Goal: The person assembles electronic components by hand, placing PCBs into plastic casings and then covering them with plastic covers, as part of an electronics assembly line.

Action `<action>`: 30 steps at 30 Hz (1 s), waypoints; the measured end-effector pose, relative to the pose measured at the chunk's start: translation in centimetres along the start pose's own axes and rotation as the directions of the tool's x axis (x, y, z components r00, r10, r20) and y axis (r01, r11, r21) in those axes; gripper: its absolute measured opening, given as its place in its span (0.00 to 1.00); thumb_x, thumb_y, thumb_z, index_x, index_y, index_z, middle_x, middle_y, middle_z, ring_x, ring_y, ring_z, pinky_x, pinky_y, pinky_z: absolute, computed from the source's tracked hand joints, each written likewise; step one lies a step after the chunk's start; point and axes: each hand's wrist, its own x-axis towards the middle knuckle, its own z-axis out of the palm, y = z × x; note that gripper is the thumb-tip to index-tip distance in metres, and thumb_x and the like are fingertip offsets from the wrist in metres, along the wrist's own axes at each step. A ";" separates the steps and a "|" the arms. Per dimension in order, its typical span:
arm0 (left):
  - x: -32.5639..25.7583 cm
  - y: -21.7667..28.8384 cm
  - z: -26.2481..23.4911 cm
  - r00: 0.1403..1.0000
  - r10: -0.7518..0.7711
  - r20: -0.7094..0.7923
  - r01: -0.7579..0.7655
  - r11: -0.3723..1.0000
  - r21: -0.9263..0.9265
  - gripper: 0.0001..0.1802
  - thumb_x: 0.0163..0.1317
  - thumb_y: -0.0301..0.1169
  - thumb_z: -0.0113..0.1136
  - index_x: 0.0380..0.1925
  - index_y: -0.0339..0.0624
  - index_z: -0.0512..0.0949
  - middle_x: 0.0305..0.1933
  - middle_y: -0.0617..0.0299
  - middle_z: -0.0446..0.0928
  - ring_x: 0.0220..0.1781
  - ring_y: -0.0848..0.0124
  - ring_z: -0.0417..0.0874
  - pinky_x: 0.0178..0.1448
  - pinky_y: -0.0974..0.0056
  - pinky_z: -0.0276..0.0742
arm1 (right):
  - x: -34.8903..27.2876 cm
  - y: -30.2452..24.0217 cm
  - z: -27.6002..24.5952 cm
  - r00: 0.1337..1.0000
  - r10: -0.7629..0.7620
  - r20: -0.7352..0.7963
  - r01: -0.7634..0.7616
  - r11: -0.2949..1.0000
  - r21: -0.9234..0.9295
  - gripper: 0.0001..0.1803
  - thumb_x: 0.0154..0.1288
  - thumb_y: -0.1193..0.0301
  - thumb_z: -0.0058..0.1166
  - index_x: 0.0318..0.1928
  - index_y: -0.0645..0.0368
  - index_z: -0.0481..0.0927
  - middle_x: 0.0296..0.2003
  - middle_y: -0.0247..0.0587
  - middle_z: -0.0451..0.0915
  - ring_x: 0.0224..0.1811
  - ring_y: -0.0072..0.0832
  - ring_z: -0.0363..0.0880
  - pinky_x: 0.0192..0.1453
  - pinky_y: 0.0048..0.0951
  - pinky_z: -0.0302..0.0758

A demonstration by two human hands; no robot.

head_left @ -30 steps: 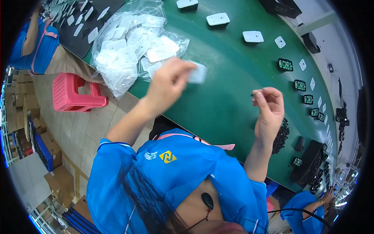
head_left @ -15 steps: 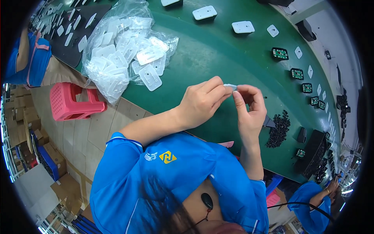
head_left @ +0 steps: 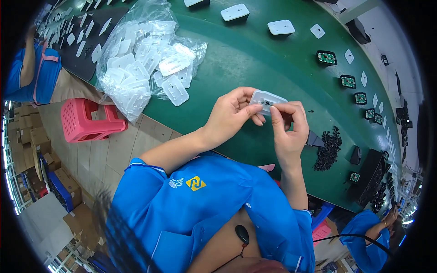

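A white plastic cover plate with rounded corners and small holes is held up over the green table. My left hand grips its left end between thumb and fingers. The fingers of my right hand are closed at its near right edge, by a small black piece on the plate's face. Whether the right fingers pinch the plate or a part on it is hard to see. To the right of my right hand lies a pile of small black parts, with a dark flat scoop-like piece against it.
A clear plastic bag of white covers spills onto the table's left side. Several black housings with green circuit boards line the far right, beside white covers. A pink stool stands at left. Co-workers sit at both sides.
The plate has been turned from edge-on so its holed face now shows. My left hand has shifted its hold to the plate's left end, while my right hand stays close by.
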 end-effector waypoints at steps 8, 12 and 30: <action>-0.2 -0.7 0.5 0.998 0.047 -0.040 -0.048 0.999 -0.022 0.07 0.66 0.23 0.55 0.41 0.30 0.76 0.39 0.59 0.79 0.39 0.72 0.84 0.43 0.70 0.81 | -0.5 0.7 0.8 0.999 -0.040 -0.014 0.040 0.999 -0.024 0.07 0.56 0.80 0.61 0.29 0.61 0.75 0.26 0.36 0.73 0.24 0.22 0.68 0.25 0.23 0.64; -0.1 -0.8 0.7 0.964 0.265 -0.035 -0.262 0.962 0.081 0.04 0.63 0.20 0.57 0.37 0.31 0.76 0.39 0.58 0.76 0.37 0.72 0.83 0.42 0.70 0.81 | -0.3 0.0 0.6 0.993 0.120 0.012 -0.121 0.989 0.084 0.07 0.57 0.80 0.61 0.28 0.61 0.74 0.25 0.33 0.72 0.23 0.18 0.66 0.25 0.20 0.62; 0.0 -0.6 0.1 0.995 0.084 0.044 -0.084 0.996 -0.005 0.04 0.65 0.22 0.56 0.35 0.34 0.71 0.34 0.61 0.73 0.32 0.77 0.80 0.34 0.73 0.78 | 0.8 0.9 -1.3 0.936 0.278 0.215 -0.294 0.955 0.044 0.15 0.55 0.73 0.67 0.41 0.60 0.76 0.33 0.29 0.70 0.28 0.13 0.60 0.29 0.16 0.59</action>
